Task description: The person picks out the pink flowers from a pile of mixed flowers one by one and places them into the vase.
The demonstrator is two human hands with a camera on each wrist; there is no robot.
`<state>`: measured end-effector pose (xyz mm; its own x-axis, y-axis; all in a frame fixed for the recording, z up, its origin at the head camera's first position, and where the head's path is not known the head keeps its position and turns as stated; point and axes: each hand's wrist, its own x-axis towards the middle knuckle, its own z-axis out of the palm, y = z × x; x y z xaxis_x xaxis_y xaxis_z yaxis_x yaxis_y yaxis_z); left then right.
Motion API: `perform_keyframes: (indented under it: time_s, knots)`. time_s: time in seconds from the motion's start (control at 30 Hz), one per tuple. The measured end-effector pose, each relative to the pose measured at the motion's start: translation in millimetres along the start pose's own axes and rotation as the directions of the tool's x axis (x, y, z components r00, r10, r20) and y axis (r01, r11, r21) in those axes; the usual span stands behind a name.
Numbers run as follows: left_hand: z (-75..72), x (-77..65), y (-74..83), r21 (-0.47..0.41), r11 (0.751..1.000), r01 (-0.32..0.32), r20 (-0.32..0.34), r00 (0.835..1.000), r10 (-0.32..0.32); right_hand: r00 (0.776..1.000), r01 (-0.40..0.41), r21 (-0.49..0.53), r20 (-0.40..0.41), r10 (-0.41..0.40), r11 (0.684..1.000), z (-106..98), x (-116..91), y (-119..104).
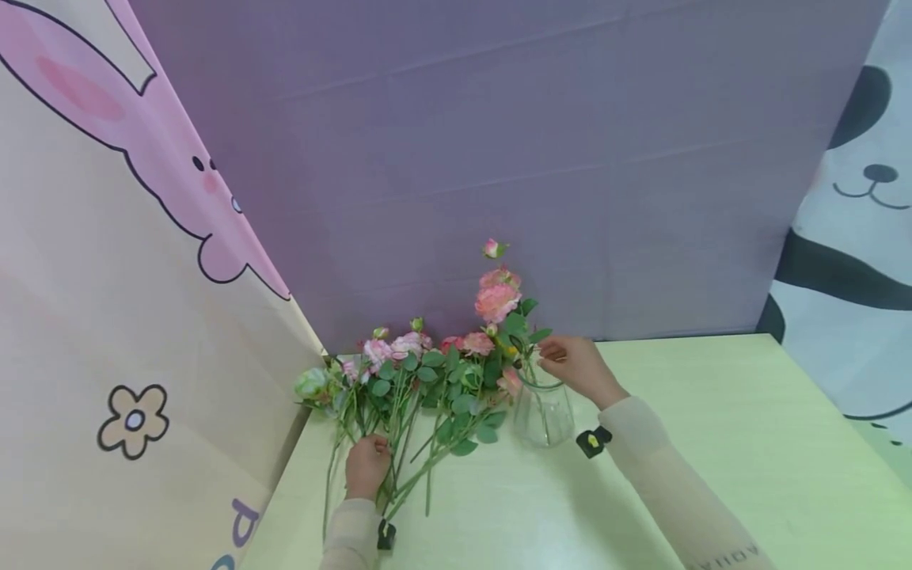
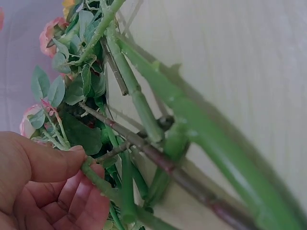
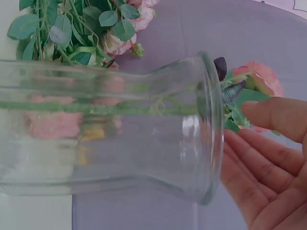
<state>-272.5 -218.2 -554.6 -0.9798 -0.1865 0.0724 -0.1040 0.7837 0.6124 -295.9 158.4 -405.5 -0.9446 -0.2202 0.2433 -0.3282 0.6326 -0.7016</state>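
A clear glass vase stands upright on the table, holding one artificial flower stem. Its pink-orange bloom and leaves lean left above the rim. Beside the rim is my right hand, fingers loosely extended and the thumb close to the leaves. To the left lies a loose pile of artificial flowers, pink, coral and pale green, with stems toward me. My left hand is at those stems, pinching a green stem between thumb and fingers; other stems cross in front of it.
The pale table runs up to a purple-grey backdrop. A curtain with a pink rabbit hangs at the left, and a panda-print panel is at the right. Stem ends reach toward the table's near side.
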Motion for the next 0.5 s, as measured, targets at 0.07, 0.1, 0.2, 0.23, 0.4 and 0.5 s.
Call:
perform_keyframes:
  time_s: [0.07,0.1,0.2,0.23,0.4,0.5]
  knots:
    - [-1.2,-0.3,0.5,0.003,1.0,0.008,0.007,1.0,-0.008,0.999,0.011,0.017,-0.03,-0.011,1.0,-0.7,-2.4,1.0]
    - [-1.8,-0.5,0.9,0.007,1.0,0.013,0.009,1.0,-0.013,0.999,0.016,0.022,-0.047,-0.015,1.0,-0.8,-3.8,1.7]
    - [-3.7,-1.2,2.7,0.012,1.0,0.027,0.008,1.0,-0.027,0.995,0.03,0.059,-0.101,-0.024,0.998,-1.1,-9.3,4.7]
    - [-4.2,-1.3,3.4,0.012,0.999,0.031,0.007,0.999,-0.031,0.992,0.035,0.074,-0.126,-0.025,0.997,-1.1,-11.4,6.1]
    - [-4.6,-1.1,6.5,-0.003,0.999,0.038,-0.016,0.999,-0.038,0.965,0.051,0.123,-0.262,-0.017,0.991,0.0,-23.6,11.8]
    - [-3.6,-1.6,7.8,-0.009,1.0,0.03,-0.04,0.999,-0.03,0.942,0.052,0.131,-0.335,-0.005,0.99,0.4,-30.9,14.8]
